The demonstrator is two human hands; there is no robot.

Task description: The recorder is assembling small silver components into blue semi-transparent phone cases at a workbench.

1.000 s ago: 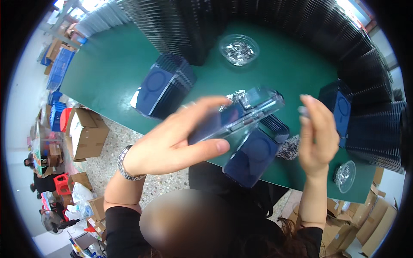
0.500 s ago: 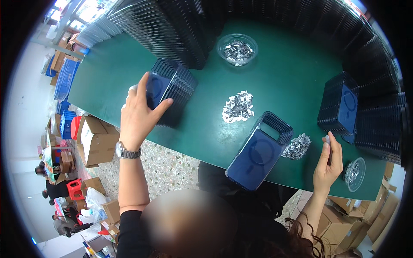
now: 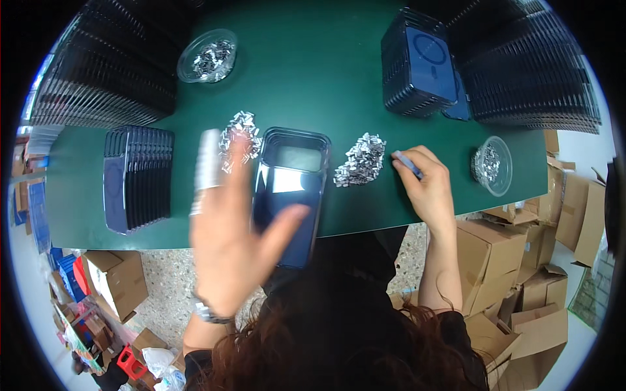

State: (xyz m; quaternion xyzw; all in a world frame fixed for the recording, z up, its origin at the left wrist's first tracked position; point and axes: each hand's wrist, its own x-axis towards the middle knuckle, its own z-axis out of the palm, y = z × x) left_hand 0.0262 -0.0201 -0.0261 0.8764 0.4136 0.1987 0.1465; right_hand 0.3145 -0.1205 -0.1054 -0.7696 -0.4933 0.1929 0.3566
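Observation:
A stack of dark blue phone cases (image 3: 287, 221) lies at the table's near edge, its top case showing a camera cutout. Over that stack's left side is my left hand (image 3: 228, 228), fingers spread, blurred, with white covers on some fingers. Whether it touches the cases, I cannot tell. Between the stack and my right hand (image 3: 430, 189) sits a pile of small silvery pieces (image 3: 362, 159). The right fingers are closed, and a small bluish-grey thing (image 3: 409, 164) shows at their tips, too unclear to name. Another silvery pile (image 3: 241, 137) lies partly behind my left fingers.
Stacked phone cases stand at the left (image 3: 138, 179) and far right (image 3: 417, 62). Tall rows of dark trays (image 3: 117, 65) line the back corners. Clear bowls of silvery pieces stand at far left (image 3: 208, 55) and right (image 3: 492, 166). Cardboard boxes (image 3: 489, 260) crowd the floor.
The view has turned. My left hand has left the left stack of cases and come over the middle stack. My right hand has moved nearer the right silvery pile, fingers still closed.

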